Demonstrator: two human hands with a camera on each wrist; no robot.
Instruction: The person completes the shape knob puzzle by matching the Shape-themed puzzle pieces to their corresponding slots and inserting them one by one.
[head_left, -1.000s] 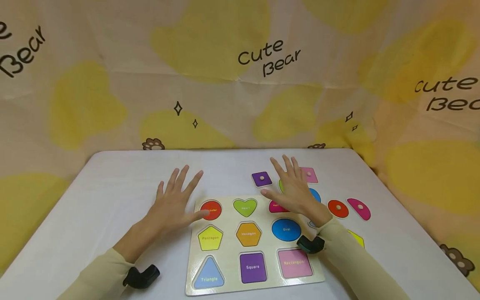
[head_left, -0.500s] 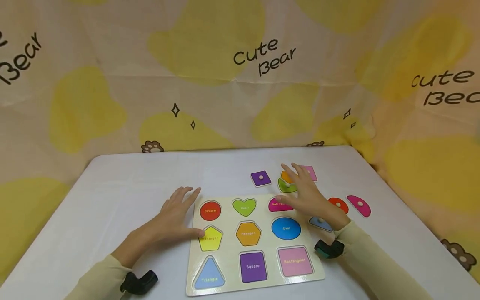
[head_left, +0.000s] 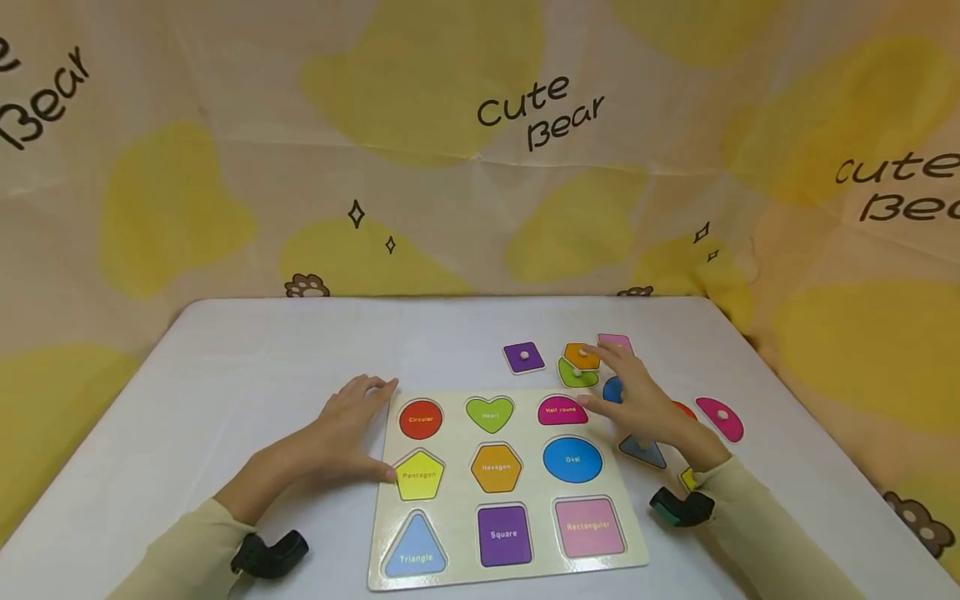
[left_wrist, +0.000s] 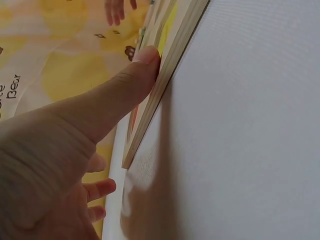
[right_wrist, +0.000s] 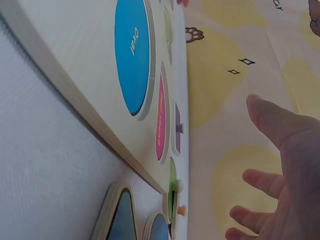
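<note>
A pale wooden shape board (head_left: 459, 500) lies on the table, with labelled coloured shapes in rows. At its left edge is my left hand (head_left: 337, 437), its thumb (left_wrist: 137, 75) touching the rim beside the yellow pentagon. My right hand (head_left: 645, 408) hovers off the board's upper right corner, holding nothing, fingers loosely bent. Its fingertips are near a knobbed orange hexagon piece (head_left: 577, 355), which overlaps a green heart piece (head_left: 576, 375). Partly behind that hand are a blue oval piece (head_left: 612, 389) and a red piece (head_left: 686, 409).
Other loose knobbed pieces lie around: a purple square (head_left: 515, 358), a pink rectangle (head_left: 617, 340), a magenta half round (head_left: 726, 425), a blue triangle (head_left: 640, 454) and a yellow piece (head_left: 687, 478). A patterned cloth (head_left: 435, 183) hangs behind the white table (head_left: 247, 367).
From spread above the board, both hands have lowered. The left hand has come to the board's left edge; the right has shifted right, uncovering the hexagon and heart pieces.
</note>
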